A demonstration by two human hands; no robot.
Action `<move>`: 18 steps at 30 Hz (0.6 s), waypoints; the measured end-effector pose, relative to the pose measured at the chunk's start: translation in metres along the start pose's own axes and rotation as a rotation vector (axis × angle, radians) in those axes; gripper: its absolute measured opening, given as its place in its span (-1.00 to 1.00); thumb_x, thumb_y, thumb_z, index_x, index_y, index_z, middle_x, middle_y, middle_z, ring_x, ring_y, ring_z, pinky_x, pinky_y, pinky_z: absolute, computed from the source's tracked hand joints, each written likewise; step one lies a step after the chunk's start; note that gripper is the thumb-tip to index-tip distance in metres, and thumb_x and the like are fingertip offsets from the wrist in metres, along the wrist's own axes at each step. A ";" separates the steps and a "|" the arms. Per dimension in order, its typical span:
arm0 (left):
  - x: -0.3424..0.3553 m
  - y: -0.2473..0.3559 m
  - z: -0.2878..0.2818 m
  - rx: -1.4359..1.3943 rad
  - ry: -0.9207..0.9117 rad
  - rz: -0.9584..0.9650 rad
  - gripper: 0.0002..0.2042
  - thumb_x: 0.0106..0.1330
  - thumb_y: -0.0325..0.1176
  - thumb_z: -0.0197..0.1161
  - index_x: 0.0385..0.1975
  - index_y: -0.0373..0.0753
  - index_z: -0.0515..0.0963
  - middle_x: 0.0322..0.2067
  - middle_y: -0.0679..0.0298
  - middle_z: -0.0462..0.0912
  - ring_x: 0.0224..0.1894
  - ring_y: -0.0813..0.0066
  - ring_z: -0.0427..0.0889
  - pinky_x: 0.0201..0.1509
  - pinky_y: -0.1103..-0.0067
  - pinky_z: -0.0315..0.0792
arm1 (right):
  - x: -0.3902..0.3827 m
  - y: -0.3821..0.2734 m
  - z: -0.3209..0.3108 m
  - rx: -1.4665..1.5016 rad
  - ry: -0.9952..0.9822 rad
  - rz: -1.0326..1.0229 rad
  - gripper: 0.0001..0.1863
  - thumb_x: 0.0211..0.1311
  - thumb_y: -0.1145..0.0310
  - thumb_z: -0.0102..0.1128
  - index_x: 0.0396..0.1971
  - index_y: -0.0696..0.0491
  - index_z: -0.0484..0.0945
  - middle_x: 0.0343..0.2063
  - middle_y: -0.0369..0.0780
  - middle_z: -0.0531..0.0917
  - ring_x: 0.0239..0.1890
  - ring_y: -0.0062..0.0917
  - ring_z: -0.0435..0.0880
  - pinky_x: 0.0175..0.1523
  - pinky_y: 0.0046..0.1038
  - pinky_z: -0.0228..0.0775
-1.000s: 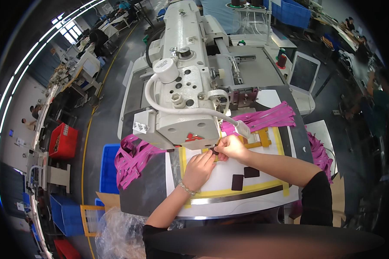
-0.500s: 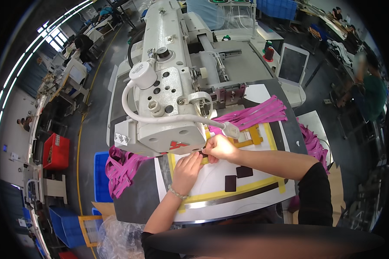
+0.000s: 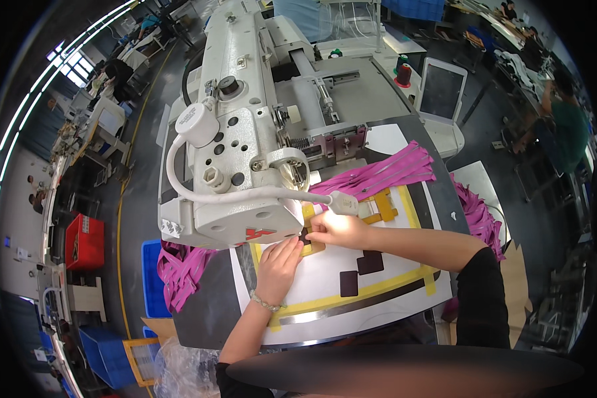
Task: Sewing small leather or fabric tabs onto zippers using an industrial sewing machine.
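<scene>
My right hand (image 3: 338,229) has its fingers curled down on a small dark patch (image 3: 304,233) at a yellow holder (image 3: 313,248), just below the white sewing machine head (image 3: 239,219). My left hand (image 3: 277,270) lies with fingers extended side by side, its tips touching the holder's near left, partly under the head's front. Two more dark patches (image 3: 349,282) (image 3: 370,263) lie on the white board (image 3: 391,292) edged with yellow tape. Pink zipper strips (image 3: 385,172) are spread behind my right hand, and a tangled bundle (image 3: 179,272) hangs at the left.
A blue bin (image 3: 154,278) and red crate (image 3: 83,242) stand on the left. A screen (image 3: 439,89), thread cones (image 3: 403,75) and more pink strips (image 3: 474,219) are at the right. Co-workers (image 3: 564,126) (image 3: 116,79) sit at other benches.
The view has shifted, so the machine sits farther left in the picture. My hands remain at the holder; my right fingers have shifted slightly over the patch.
</scene>
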State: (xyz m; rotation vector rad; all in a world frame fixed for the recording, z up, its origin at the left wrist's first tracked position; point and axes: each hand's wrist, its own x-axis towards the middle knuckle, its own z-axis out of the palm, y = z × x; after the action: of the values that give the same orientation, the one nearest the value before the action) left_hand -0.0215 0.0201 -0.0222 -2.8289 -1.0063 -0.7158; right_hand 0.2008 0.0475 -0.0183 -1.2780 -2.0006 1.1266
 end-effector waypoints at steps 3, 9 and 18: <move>0.001 -0.001 -0.001 -0.020 -0.007 0.009 -0.67 0.05 -0.41 0.32 -0.14 -0.30 0.59 -0.09 0.22 0.63 -0.02 0.37 0.58 0.05 0.45 0.40 | -0.013 0.019 -0.005 -0.311 0.166 -0.487 -0.84 0.08 0.37 0.26 -0.37 0.13 0.58 -0.36 -0.26 0.65 -0.33 -0.51 0.65 -0.26 -0.55 0.53; 0.002 -0.009 -0.003 -0.172 -0.011 -0.023 -0.65 0.00 -0.44 0.36 -0.14 -0.31 0.59 -0.11 0.21 0.64 -0.06 0.35 0.59 0.01 0.44 0.41 | -0.012 0.026 -0.006 -0.446 0.183 -0.788 -0.70 -0.01 0.44 0.26 -0.19 0.08 0.60 -0.14 -0.31 0.63 -0.21 -0.53 0.62 -0.16 -0.48 0.54; 0.003 -0.015 -0.004 -0.260 -0.039 -0.039 -0.64 0.02 -0.42 0.36 -0.11 -0.29 0.59 -0.10 0.25 0.64 -0.04 0.39 0.58 0.03 0.46 0.37 | -0.014 0.018 -0.008 -0.468 0.113 -0.761 -0.66 -0.05 0.45 0.20 -0.17 0.05 0.57 -0.09 -0.30 0.61 -0.17 -0.50 0.56 -0.09 -0.49 0.47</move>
State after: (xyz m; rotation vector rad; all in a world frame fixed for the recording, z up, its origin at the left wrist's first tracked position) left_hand -0.0307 0.0327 -0.0186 -3.0614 -1.0477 -0.8565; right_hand 0.2222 0.0417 -0.0291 -0.6136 -2.4129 0.2317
